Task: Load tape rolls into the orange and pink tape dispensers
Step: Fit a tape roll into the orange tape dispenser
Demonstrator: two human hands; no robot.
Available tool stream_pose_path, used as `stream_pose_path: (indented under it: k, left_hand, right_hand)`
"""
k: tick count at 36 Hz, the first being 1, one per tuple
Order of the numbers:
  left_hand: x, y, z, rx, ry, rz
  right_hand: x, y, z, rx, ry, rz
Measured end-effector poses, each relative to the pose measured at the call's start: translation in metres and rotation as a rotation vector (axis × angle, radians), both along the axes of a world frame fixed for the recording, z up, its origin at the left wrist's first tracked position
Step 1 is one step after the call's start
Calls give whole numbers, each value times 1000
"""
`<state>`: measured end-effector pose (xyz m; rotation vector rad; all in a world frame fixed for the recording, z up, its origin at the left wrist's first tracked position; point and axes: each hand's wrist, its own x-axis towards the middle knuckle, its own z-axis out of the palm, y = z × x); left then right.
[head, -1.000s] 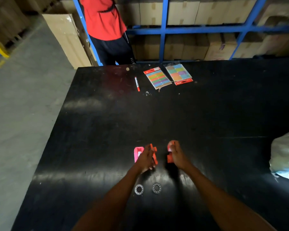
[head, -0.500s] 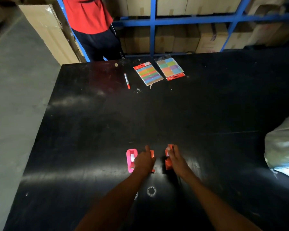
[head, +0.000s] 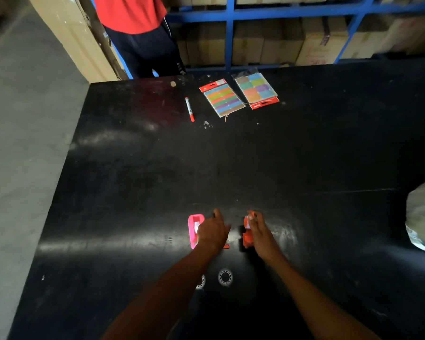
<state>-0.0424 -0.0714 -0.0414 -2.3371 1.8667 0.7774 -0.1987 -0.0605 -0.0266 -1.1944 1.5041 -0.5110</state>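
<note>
Plainly, we logged the following from the head view.

Table: we saw a black table [head: 231,168] carrying everything, its near edge out of frame below.

Pink tape dispenser: the pink tape dispenser [head: 194,229] lay flat toward the near edge, a little left of centre, its right side partly hidden under our left hand.

Left hand: our left hand [head: 212,231] rested palm down over the pink dispenser's right side and over an orange piece [head: 226,246] that peeked out beside the wrist; we could not tell whether it gripped either one.

Orange tape dispenser: the orange tape dispenser [head: 247,238] sat just right of the left hand, near the same edge.

Right hand: our right hand [head: 260,235] was closed on the orange dispenser, fingertips pinching its far end.

Tape rolls: two tape rolls [head: 225,277] lay flat nearer the near edge, one partly covered by the left forearm.

Far edge: we noted a red marker [head: 189,109] and two packs of coloured labels [head: 222,98] near the far edge, well apart from the dispensers.

Right edge: a pale bag [head: 423,217] sat at the right edge.

Beyond the table: a person in a red top [head: 130,13] stood at the far left corner.
</note>
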Motion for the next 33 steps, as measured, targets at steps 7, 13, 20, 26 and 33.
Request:
stream_pose_path:
  k: [7,13,20,26,33]
  left_hand:
    - [4,4,21,-180,147,-84]
    - [0,22,46,137,899,100]
    - [-3,44,65,88,1002,19]
    - [-2,61,72,17,977,-24]
    - [-1,81,57,-11,855,31]
  right_hand:
    - [-13,10,-20,-12,-10,-74]
    - [-6,25,9,-41,-63,-116]
    - [-9,47,31,-135,-14,-4]
    - [-15,58,29,-164,23,30]
    - [-57,62,-33,-159,-38,-99]
